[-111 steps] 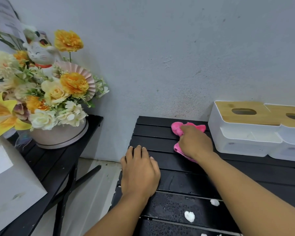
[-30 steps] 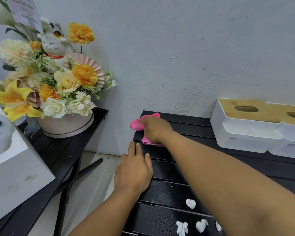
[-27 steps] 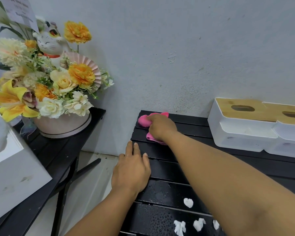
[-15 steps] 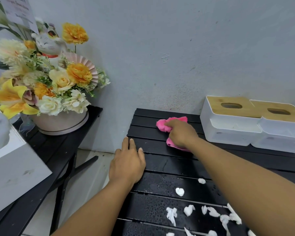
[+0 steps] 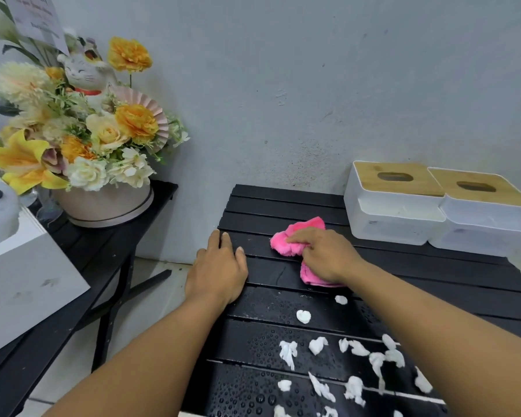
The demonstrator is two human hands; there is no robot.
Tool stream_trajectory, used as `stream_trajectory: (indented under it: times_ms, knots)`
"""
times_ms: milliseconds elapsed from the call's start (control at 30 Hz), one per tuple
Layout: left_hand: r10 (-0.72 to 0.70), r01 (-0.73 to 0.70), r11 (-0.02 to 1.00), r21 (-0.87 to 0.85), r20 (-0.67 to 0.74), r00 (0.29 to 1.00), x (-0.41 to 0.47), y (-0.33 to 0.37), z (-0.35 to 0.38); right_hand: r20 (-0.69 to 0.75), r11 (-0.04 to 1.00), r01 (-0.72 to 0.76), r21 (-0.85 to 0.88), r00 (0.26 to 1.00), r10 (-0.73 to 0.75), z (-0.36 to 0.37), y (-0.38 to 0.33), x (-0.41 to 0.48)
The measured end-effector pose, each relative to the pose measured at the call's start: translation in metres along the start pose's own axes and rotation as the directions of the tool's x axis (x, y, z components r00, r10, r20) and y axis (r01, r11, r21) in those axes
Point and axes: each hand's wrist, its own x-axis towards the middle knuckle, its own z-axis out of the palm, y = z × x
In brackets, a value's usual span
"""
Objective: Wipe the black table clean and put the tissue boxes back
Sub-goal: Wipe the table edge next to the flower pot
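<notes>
R hand curled round pink cloth, pressing it on black table, mid slats. L hand flat, palm down, fingers straight, on table's left edge at cloth's 9 o'clock, holding nothing. Left tissue box at cloth's 2 o'clock by the wall, right tissue box touching it at its 3 o'clock. Tissue scraps + water drops litter near slats at 6 o'clock, R forearm hides some. Flower pot w/ cat figurine on side table at 10 o'clock; white box at 8
</notes>
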Motion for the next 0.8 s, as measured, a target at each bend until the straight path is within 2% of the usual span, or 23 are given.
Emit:
stream_trajectory:
  times_ms: [233,400,467,600,700,800]
  knots:
    - [0.03,-0.029,0.999,0.016,-0.045,0.999,0.003,-0.002,0.004,0.013,0.998,0.045,-0.051,0.999,-0.044,-0.007,-0.003,-0.002]
    - [0.03,-0.03,0.999,0.01,-0.026,0.999,0.001,-0.003,0.005,-0.079,0.997,-0.057,-0.048,0.995,0.053,-0.002,-0.023,0.014]
    - [0.033,-0.033,0.999,0.005,-0.025,0.999,0.001,-0.002,0.005,-0.058,1.0,-0.029,0.0,0.998,0.029,0.002,-0.03,0.013]
    - [0.034,-0.033,0.999,0.015,-0.022,0.999,0.001,-0.001,0.005,0.063,0.994,0.103,-0.03,0.993,-0.101,0.005,-0.022,0.002]
    - [0.03,-0.03,0.999,0.017,-0.02,0.999,0.003,-0.002,0.004,0.145,0.984,0.173,0.04,0.973,-0.177,-0.004,-0.012,-0.007]
    - [0.039,-0.039,0.999,0.016,-0.003,0.999,0.003,-0.003,0.002,0.072,0.968,0.139,0.207,0.985,-0.157,-0.027,-0.003,-0.026]
